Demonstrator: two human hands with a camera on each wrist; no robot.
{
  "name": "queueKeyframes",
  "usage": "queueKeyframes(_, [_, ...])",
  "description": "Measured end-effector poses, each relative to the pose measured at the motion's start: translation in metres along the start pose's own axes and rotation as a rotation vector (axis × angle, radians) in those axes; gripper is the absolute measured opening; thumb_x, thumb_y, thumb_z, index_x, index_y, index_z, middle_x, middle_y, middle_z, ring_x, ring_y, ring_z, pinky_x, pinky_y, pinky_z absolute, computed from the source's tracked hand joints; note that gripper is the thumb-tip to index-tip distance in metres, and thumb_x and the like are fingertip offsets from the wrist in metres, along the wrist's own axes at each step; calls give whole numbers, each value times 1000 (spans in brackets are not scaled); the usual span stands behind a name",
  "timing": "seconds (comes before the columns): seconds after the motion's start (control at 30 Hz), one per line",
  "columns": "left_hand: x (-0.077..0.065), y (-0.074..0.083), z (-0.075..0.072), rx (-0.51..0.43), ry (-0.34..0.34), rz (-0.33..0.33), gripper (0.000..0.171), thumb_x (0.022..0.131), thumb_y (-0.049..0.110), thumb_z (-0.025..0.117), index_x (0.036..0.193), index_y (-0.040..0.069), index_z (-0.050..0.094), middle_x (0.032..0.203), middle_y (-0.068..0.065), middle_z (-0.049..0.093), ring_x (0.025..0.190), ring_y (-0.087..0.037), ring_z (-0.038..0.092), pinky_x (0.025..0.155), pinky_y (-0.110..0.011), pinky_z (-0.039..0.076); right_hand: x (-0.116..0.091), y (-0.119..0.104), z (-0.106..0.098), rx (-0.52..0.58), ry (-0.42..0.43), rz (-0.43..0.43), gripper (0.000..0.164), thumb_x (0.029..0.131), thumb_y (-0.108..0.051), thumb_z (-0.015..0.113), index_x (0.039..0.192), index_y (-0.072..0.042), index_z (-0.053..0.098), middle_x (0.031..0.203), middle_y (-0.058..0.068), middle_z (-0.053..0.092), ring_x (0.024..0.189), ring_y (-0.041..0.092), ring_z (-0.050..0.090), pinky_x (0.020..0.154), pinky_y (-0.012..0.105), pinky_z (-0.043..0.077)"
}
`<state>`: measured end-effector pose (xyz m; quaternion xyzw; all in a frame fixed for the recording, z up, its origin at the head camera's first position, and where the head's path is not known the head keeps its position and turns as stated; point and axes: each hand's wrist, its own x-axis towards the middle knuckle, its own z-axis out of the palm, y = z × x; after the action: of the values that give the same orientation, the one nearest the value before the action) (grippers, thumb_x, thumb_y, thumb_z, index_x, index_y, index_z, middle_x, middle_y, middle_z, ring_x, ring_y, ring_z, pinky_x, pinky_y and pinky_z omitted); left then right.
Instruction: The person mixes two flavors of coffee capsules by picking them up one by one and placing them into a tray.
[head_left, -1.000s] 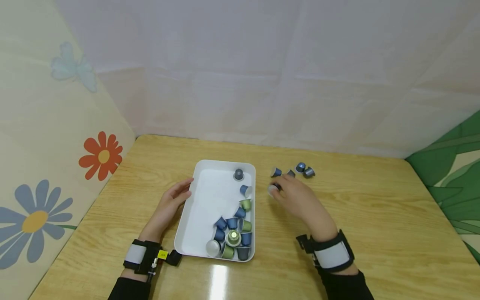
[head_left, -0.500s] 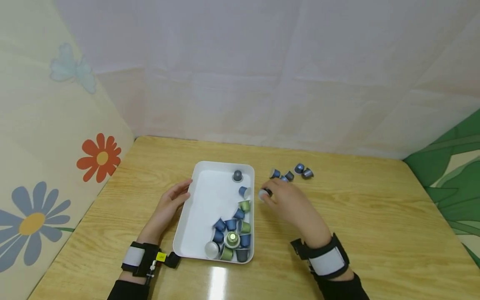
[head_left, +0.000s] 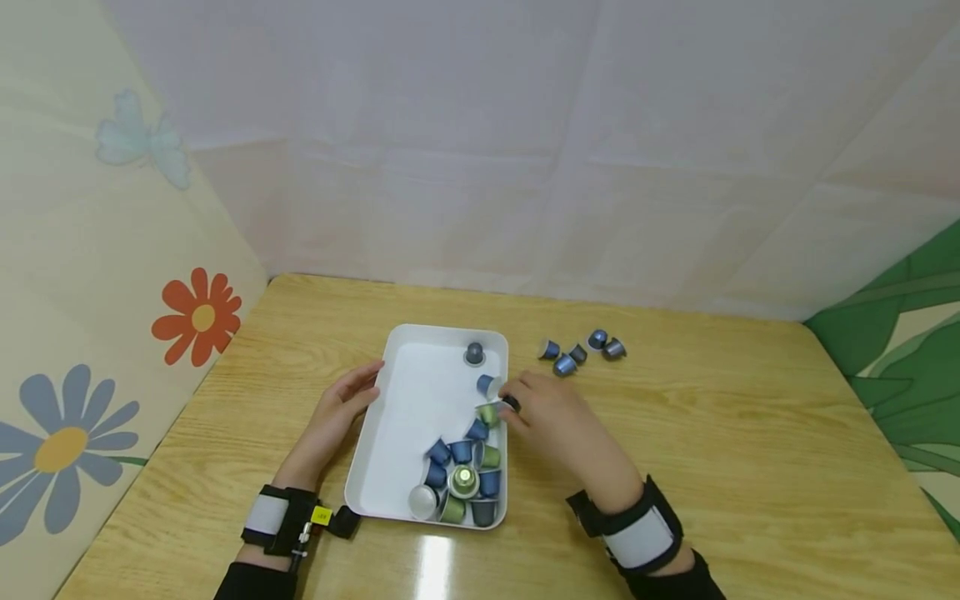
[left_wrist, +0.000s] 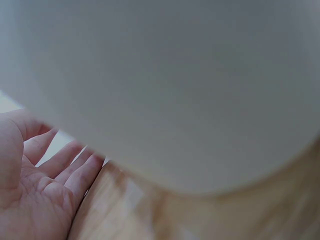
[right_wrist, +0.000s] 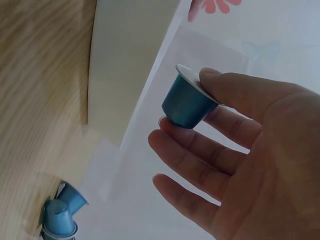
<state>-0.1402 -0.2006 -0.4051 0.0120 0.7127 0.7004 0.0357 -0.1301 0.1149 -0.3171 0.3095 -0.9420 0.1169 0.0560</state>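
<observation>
My right hand is at the right rim of a white tray. Between thumb and fingers it pinches a dark coffee capsule, which shows blue with a pale lid in the right wrist view. My left hand touches the tray's left wall with its fingers loosely extended. Inside the tray, blue, green and grey capsules crowd the near right corner, among them an upright green capsule and a capsule with its silver lid up. A grey capsule stands alone in the far right corner.
Several blue and grey capsules lie on the wooden table beyond my right hand, such as a blue capsule and a grey capsule. A pale cloth hangs behind the table. Black straps circle both wrists.
My right hand has moved left with the capsule, from beside the loose group to the tray's right rim. The loose capsules are now uncovered. The left hand stays at the tray.
</observation>
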Motion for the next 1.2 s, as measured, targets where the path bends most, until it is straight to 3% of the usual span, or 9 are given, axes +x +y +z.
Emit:
queueKeyframes(0.23, [0,1,-1,21,-2,11,46,101,9,55,145,-1,45,150,-16,43,135,-29,41,96,-16,44,0,-13,6,0,-1,-102,23,91,-20,73,107,-4,69,97,7,65,86,22,63,77,39,53])
queueKeyframes(0.53, [0,-1,0,16,-3,6,47,101,8,54,146,-2,44,151,-18,42,135,-30,41,95,-16,44,-2,-24,16,-2,-20,-158,22,91,-23,73,107,-8,70,93,2,64,82,17,61,79,37,53])
queueKeyframes(1.2, [0,0,1,14,9,-12,45,101,7,54,145,0,46,149,-17,44,133,-29,43,94,-17,46,-2,-36,26,-32,-35,-214,19,89,-20,76,104,-10,71,90,0,64,81,15,62,77,34,53])
